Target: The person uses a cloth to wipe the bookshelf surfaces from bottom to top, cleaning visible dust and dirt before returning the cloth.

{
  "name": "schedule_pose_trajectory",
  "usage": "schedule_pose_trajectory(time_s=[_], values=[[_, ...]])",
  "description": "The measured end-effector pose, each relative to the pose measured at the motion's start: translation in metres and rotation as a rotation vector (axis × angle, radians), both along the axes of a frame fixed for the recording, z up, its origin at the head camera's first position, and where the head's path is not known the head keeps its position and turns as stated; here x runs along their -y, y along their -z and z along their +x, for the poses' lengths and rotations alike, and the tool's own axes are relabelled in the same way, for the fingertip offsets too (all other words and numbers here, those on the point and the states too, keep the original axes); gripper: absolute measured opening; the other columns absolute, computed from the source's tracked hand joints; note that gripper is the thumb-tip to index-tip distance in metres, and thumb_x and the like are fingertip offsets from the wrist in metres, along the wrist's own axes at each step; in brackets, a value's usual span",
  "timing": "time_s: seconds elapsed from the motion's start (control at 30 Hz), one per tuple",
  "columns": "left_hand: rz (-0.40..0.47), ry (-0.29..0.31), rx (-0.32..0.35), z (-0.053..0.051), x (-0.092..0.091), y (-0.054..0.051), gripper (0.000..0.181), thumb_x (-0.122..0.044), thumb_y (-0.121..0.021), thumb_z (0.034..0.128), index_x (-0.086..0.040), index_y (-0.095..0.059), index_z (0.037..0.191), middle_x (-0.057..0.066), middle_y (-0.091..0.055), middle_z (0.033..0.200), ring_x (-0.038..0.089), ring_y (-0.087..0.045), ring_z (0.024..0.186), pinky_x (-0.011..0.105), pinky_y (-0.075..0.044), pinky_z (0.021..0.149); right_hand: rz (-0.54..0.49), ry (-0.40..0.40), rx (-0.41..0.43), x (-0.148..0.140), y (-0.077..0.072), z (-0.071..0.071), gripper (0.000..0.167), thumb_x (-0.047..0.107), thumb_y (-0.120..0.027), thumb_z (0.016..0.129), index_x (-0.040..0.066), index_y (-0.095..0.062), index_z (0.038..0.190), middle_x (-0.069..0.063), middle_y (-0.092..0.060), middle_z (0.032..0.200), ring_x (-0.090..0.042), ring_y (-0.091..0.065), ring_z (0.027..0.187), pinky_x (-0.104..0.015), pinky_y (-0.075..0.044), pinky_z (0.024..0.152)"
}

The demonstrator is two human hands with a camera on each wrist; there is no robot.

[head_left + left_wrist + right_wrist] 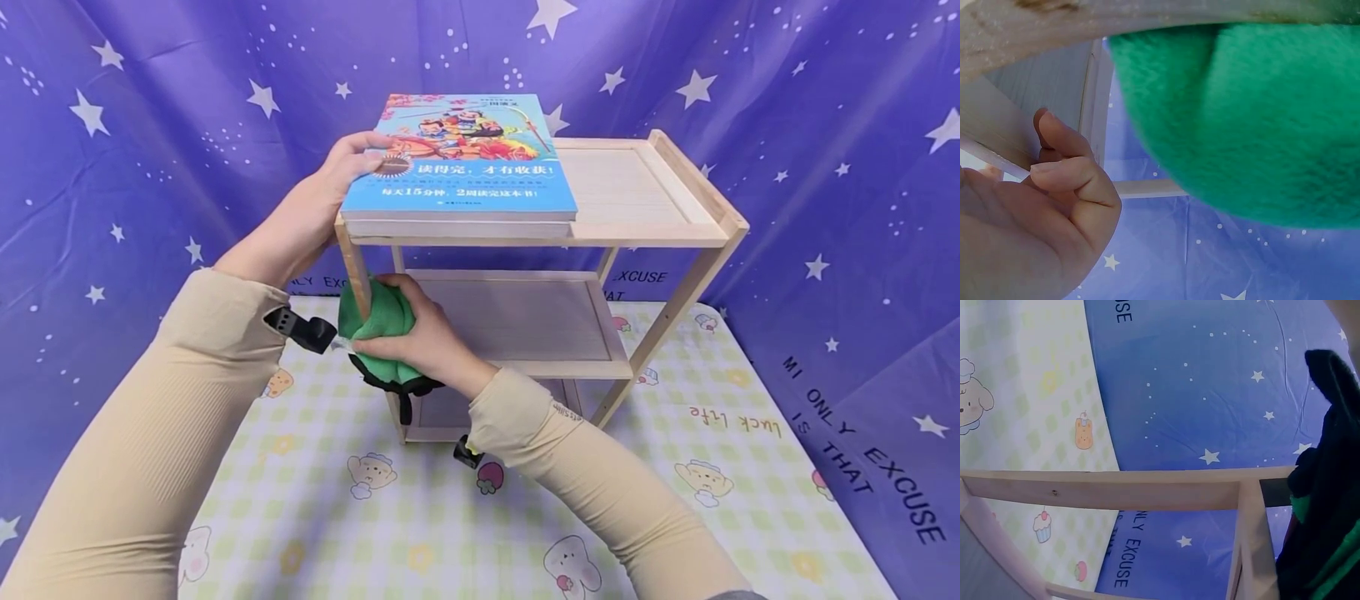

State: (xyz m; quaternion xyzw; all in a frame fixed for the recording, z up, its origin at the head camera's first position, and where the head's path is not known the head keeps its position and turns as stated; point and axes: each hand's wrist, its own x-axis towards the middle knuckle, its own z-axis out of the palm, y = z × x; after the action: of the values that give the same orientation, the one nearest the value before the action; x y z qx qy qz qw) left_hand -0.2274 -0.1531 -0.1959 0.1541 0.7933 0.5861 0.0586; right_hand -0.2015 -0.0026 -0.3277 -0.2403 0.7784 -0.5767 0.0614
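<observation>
On the top board of a wooden shelf unit (622, 183) lies a stack of two books, the upper book (480, 179) with a blue illustrated cover. My left hand (318, 196) grips the left edge of the stack and the board: a digit rests on the cover, and in the left wrist view curled fingers (1069, 169) lie underneath. Lower down, my right hand (438, 346) holds a soft green plush item (390, 312) with black trim against the shelf's front left post (354, 262). Its black part (1325, 500) shows in the right wrist view. Its full shape is hidden.
The middle board (517, 317) and a bottom board sit below the top one. The unit stands on a checked tablecloth (465, 517) with cartoon prints. Purple star-printed cloth (847, 208) hangs behind and at the sides. Each wrist wears a black strap.
</observation>
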Motion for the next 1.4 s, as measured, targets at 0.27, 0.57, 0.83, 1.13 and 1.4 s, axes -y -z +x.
schedule_pose_trajectory(time_s=[0.27,0.57,0.83,1.13,1.4], values=[[0.007,0.004,-0.001,0.0002,-0.0006,0.0003,0.045,-0.051,-0.039,0.1014,-0.035,-0.031,0.143,0.005,-0.032,0.153,0.028,-0.045,0.132,0.046,-0.034,0.111,-0.006,-0.008,0.016,-0.0003,0.0040,-0.0004,0.078,0.018,-0.085,0.076,0.020,-0.044,0.142,-0.008,-0.061,0.129,-0.018,-0.060,0.105,-0.028,-0.050,0.088],[0.027,0.008,-0.001,0.0000,-0.0007,0.0010,0.046,-0.049,-0.039,0.1017,-0.033,-0.029,0.144,0.008,-0.029,0.154,0.029,-0.043,0.133,0.046,-0.032,0.112,0.004,-0.021,0.039,-0.0002,0.0067,-0.0004,0.080,0.017,-0.084,0.076,0.020,-0.043,0.144,-0.009,-0.062,0.128,-0.018,-0.060,0.104,-0.026,-0.050,0.087],[0.055,0.021,-0.006,-0.0010,-0.0016,0.0010,0.046,-0.046,-0.039,0.1018,-0.030,-0.029,0.144,0.009,-0.027,0.154,0.028,-0.041,0.134,0.044,-0.030,0.113,0.024,-0.027,0.051,0.0000,0.0072,-0.0013,0.080,0.016,-0.084,0.076,0.022,-0.042,0.144,-0.009,-0.062,0.128,-0.019,-0.059,0.105,-0.028,-0.049,0.087],[0.048,0.019,-0.007,-0.0024,-0.0014,0.0002,0.048,-0.047,-0.039,0.1013,-0.030,-0.028,0.144,0.010,-0.027,0.154,0.027,-0.042,0.133,0.044,-0.030,0.114,0.039,-0.009,0.018,0.0003,0.0060,-0.0016,0.080,0.016,-0.085,0.075,0.021,-0.044,0.143,-0.009,-0.062,0.128,-0.019,-0.059,0.105,-0.028,-0.048,0.087],[0.001,0.000,0.009,-0.0012,-0.0008,-0.0007,0.046,-0.051,-0.038,0.1009,-0.035,-0.029,0.143,0.008,-0.027,0.156,0.028,-0.044,0.132,0.046,-0.033,0.112,-0.039,-0.006,0.008,0.0008,0.0065,-0.0038,0.078,0.013,-0.086,0.073,0.020,-0.048,0.140,-0.007,-0.059,0.131,-0.019,-0.057,0.108,-0.028,-0.047,0.092]])
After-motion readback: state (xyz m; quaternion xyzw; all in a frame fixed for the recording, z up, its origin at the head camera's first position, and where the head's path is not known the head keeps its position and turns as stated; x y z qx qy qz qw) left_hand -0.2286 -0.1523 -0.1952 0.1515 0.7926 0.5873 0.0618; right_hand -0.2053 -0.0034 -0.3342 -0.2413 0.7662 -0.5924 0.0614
